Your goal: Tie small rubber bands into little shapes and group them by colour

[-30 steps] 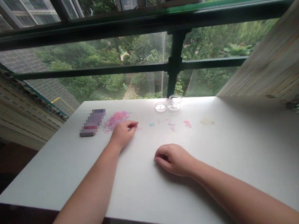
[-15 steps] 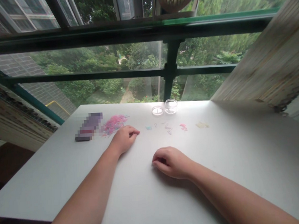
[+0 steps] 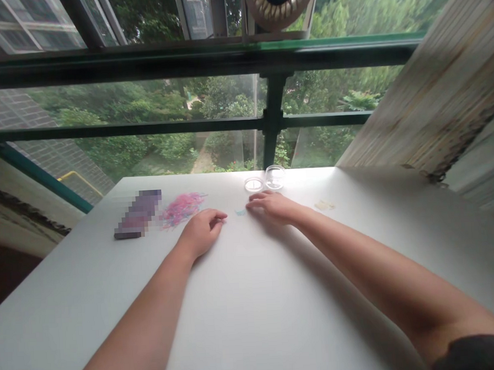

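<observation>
My left hand point(image 3: 203, 231) rests on the white table point(image 3: 237, 307), just right of a heap of small pink, purple and blue loops point(image 3: 182, 208) that look like paper clips. Its thumb and forefinger are a little apart, and I see nothing between them. My right hand point(image 3: 275, 206) is stretched forward with fingers extended down to the tabletop, covering the spot where small loops lay. A few light blue pieces point(image 3: 240, 212) lie between the two hands. Beyond my right wrist is a small group of pale yellow pieces point(image 3: 325, 204).
A clear round container point(image 3: 275, 178) and its clear lid point(image 3: 254, 184) stand near the table's back edge, right behind my right hand. A blurred-out purple box point(image 3: 138, 214) lies at the left. Green window bars point(image 3: 272, 98) and a curtain point(image 3: 408, 94) border the table.
My right hand has moved forward from the middle of the table and its curled fingers have straightened. My left hand's finger and thumb have parted slightly. The view has shifted a little.
</observation>
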{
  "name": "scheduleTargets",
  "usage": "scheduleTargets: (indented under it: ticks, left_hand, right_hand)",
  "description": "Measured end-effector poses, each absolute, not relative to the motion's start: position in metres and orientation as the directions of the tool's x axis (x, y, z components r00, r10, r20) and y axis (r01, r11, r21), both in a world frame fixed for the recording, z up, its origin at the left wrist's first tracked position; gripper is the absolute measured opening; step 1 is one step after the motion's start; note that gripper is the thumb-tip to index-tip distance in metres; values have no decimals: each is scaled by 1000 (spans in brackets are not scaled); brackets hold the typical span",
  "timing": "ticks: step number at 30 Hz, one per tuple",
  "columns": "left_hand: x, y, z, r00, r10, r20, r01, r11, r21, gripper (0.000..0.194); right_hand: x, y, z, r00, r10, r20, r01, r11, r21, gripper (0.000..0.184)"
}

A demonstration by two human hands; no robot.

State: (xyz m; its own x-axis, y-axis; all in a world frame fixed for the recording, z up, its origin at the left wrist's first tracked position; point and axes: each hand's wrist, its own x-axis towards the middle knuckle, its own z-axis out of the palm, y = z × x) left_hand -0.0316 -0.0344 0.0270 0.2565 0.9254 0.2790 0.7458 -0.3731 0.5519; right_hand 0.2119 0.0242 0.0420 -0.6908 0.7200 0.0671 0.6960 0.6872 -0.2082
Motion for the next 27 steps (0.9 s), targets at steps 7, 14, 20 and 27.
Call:
scheduleTargets:
  ticks: [7,14,20,27]
  left_hand:
    - [-35,-29,22,256,918,303,715,-391,579,23]
    - [-39,-24,19,193,925,326,703,-362,612,23]
    - [-45,-22,20,84,927,365,737,-304,603,22]
    - [-48,-20,16,58,936,348,753,-270,600,22]
  right_hand:
    - [234,32,58,-669,743,-7,735,661,-147,42]
    - [255,23,68,-567,821,-59,807,541,-237,51]
    - [245,25,82,-442,897,15,853,426,-300,42]
    - [181,46,81,-609,793,-36,785,594,-176,34]
